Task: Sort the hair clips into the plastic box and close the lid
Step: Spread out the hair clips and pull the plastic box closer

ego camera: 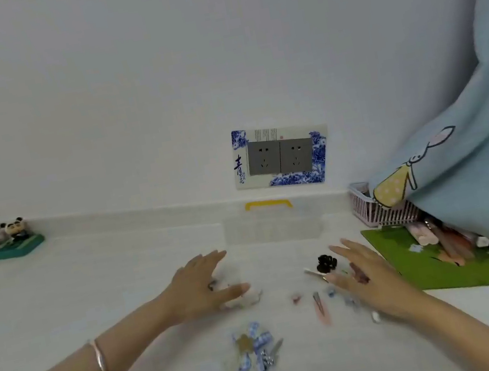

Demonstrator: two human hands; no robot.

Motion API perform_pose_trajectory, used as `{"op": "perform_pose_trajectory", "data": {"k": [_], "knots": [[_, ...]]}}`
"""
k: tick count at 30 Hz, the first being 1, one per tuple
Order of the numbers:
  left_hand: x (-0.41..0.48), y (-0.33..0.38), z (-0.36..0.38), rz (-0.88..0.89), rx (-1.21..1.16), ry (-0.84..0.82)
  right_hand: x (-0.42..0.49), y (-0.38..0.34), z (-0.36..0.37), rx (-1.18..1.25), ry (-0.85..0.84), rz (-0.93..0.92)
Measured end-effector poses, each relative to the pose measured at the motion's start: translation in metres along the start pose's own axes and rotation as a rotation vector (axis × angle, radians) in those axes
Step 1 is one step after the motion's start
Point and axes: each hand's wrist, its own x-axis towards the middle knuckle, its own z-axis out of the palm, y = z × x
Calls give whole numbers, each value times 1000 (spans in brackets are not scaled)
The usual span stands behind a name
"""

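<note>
left hand [202, 287] flat, fingers spread wide, nothing gripped | right hand [366, 275] same, splayed and empty | hair clips [321, 310] scattered loose on the white counter [105, 275] around both hands | clear plastic box [272, 231] w/ yellow handle [267, 203] back against the wall [125, 108] | socket plate [280, 157] reads 青, rest too blurry

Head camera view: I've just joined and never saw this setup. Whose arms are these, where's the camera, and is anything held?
No machine here: a person wears one camera on the head, looking down at their bare hands. The left hand and right hand are spread open over the white counter, visibly gripping nothing. Loose clips lie around them: a black claw clip, a pink flat clip, a blue checked bow clip. The clear plastic box with a yellow handle stands behind, by the wall.
</note>
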Motion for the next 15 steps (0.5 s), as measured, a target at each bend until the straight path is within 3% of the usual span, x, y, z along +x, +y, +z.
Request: {"op": "perform_pose_trajectory", "data": {"k": [3, 6, 15], "knots": [[-23, -4, 8, -41, 107, -22, -14, 9, -4, 26, 62, 83], [-35, -6, 13, -60, 56, -25, -16, 10, -1, 140, 18, 155], [-33, 23, 29, 33, -55, -46, -1, -45, 24, 200, -117, 37]]}}
